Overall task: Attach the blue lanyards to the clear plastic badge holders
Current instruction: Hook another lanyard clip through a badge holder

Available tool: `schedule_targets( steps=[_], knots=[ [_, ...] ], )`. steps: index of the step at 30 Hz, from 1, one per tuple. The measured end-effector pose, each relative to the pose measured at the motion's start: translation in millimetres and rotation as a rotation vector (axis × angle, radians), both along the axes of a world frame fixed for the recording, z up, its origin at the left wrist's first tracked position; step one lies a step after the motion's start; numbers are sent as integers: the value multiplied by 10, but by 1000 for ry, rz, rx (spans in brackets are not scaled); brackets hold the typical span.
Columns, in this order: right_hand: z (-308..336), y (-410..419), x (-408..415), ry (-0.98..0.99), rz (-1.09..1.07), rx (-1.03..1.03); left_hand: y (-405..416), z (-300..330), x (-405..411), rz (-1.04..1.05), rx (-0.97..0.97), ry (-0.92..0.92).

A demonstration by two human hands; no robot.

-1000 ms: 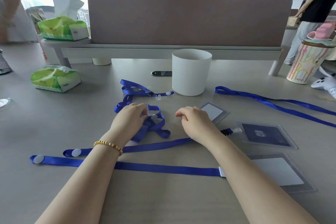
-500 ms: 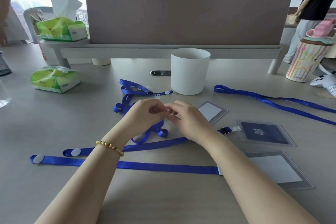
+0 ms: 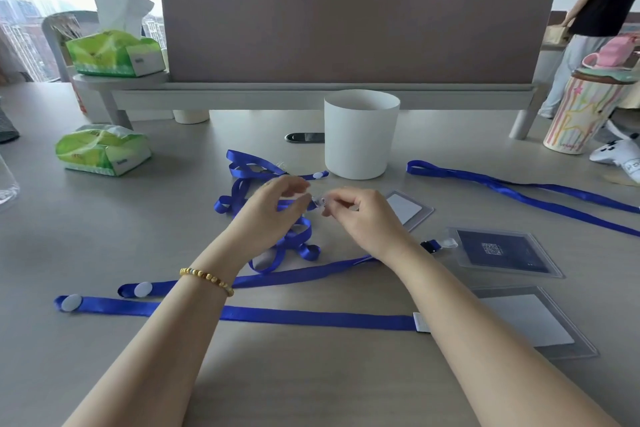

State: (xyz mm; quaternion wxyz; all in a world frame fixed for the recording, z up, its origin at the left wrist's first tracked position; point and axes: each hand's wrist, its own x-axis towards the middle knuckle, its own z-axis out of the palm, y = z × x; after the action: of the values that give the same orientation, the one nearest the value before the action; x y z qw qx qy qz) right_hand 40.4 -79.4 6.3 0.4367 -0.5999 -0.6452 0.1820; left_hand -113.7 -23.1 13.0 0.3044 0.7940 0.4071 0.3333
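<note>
My left hand (image 3: 273,210) holds a tangled blue lanyard (image 3: 294,243) lifted a little off the table. My right hand (image 3: 360,215) pinches the lanyard's clear clip end (image 3: 319,200) right beside the left fingertips. A clear badge holder with a white card (image 3: 407,210) lies just right of my right hand. Another holder with a dark card (image 3: 502,251) has a lanyard clipped to it. A third holder (image 3: 533,322) lies at the near right, joined to a long flat lanyard (image 3: 311,317).
A white cup (image 3: 360,135) stands behind my hands, a phone (image 3: 304,137) beside it. Two green tissue packs (image 3: 102,149) (image 3: 114,52) sit at the left. A loose lanyard (image 3: 519,191) runs off to the right. A grey divider (image 3: 356,31) closes the back; people stand behind it.
My left hand lifted the tangled lanyard from the table. My right hand moved left to meet it and now pinches the clip end.
</note>
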Motion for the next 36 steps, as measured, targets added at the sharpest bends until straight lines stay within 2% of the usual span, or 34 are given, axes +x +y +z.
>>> schedule_targets(
  steps=[2,6,9,12,15,17,20,23,27,31,36],
  knots=[
    [15,0,17,84,24,-39,-9,-25,16,-43,-55,42],
    [39,-11,43,96,27,-112,-28,-59,75,16,11,114],
    [26,31,244,40,-133,-163,-6,-47,102,81,-34,78],
    [-17,60,563,-175,-349,-287,17,46,229,134,-135,76],
    [-81,16,765,-514,-468,-467,-47,104,534,181,-42,245],
    [-119,-17,840,-536,-494,-550,-149,24,783,109,-2,412],
    [-153,-25,941,-459,-484,-550,-279,-137,1007,32,29,571],
    [-142,-37,996,-344,-454,-523,-267,-207,1019,65,54,571],
    [-102,-23,994,-203,-402,-510,-205,-259,959,74,196,602],
    [-11,-32,954,-92,-398,-454,-237,-252,976,11,119,620],
    [-19,4,1088,297,-487,-398,-238,-201,936,-10,73,587]
  ],
)
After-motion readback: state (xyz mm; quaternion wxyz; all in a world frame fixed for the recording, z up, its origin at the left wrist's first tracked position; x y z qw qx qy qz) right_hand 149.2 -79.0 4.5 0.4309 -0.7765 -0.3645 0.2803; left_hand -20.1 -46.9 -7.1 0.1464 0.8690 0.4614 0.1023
